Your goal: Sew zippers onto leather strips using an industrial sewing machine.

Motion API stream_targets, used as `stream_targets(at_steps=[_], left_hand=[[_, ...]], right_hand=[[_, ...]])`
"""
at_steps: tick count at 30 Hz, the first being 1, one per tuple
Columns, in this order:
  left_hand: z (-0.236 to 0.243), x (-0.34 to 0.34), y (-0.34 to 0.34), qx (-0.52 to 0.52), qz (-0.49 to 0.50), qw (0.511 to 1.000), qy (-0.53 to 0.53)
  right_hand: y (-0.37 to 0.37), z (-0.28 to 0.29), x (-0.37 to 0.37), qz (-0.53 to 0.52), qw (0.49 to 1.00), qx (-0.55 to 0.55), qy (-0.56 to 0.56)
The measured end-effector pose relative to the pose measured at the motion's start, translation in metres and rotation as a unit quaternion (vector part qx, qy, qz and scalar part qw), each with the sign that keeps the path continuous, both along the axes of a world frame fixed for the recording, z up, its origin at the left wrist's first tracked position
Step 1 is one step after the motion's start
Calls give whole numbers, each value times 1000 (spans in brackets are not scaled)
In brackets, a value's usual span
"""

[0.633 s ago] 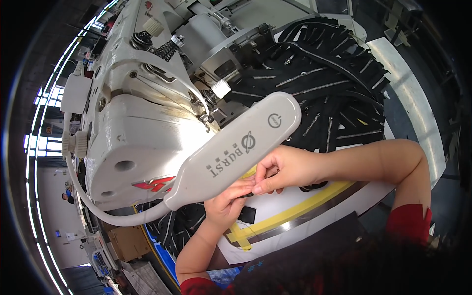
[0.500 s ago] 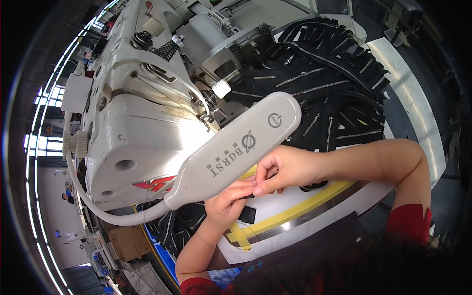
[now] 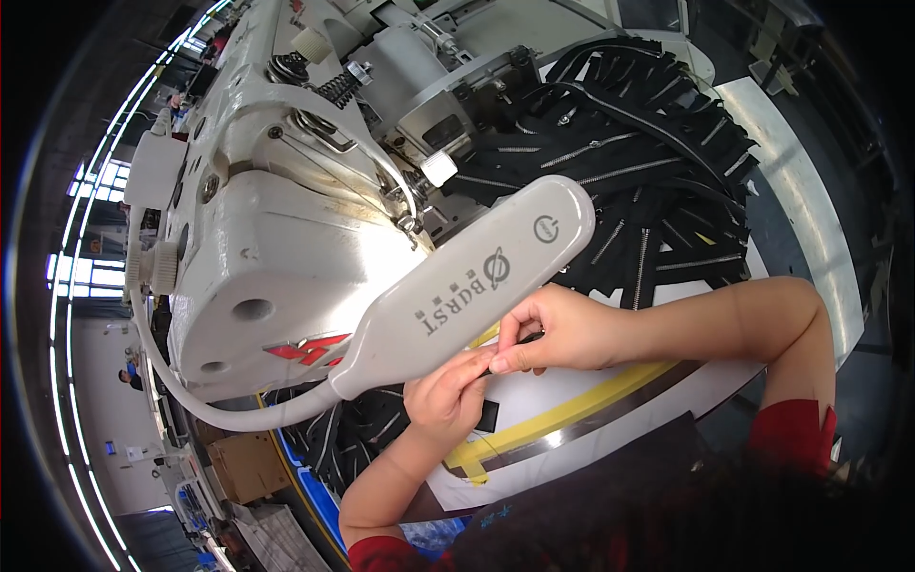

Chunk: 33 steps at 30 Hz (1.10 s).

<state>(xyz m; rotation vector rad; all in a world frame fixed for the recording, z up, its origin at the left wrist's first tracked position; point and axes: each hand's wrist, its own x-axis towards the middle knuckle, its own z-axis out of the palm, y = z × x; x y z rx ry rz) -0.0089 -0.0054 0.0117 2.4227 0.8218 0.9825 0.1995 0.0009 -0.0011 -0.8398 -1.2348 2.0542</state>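
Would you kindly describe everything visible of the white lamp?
The lamp looks like smooth white plastic: a rounded paddle with grey markings and a power symbol near its upper end. A curved neck joins its narrow lower end. It slants up rightward before the sewing machine; only the neck visibly touches it. Nearby glare suggests it's lit.

Brightest patch I get: white machine casing (image 3: pixel 267 267) washed out just beside pale lamp (image 3: pixel 467 291). More light from ceiling strips (image 3: pixel 54 367) at far left, bent into arcs by fisheye; windows (image 3: pixel 100 276) there blown out. Small glare spot on metal strip (image 3: pixel 555 439), soft sheen on metal plate (image 3: pixel 808 191). Both hands evenly lit, fairly crisp to me. Dark apron (image 3: pixel 648 496) sinks into shadow, detail lost along lower edge. Background at left small, soft. Corners vignette to black.
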Motion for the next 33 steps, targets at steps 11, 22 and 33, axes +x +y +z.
stream_targets(at_steps=[11,22,33], left_hand=[[5,5,-2,-361,16,912,-193],[0,3,-4,-369,35,911,-182],[4,2,2,-55,26,998,-4]], right_hand=[[6,7,5,4,998,-58,22],[7,6,2,3,997,-75,5],[4,7,3,-3,998,-58,-12]])
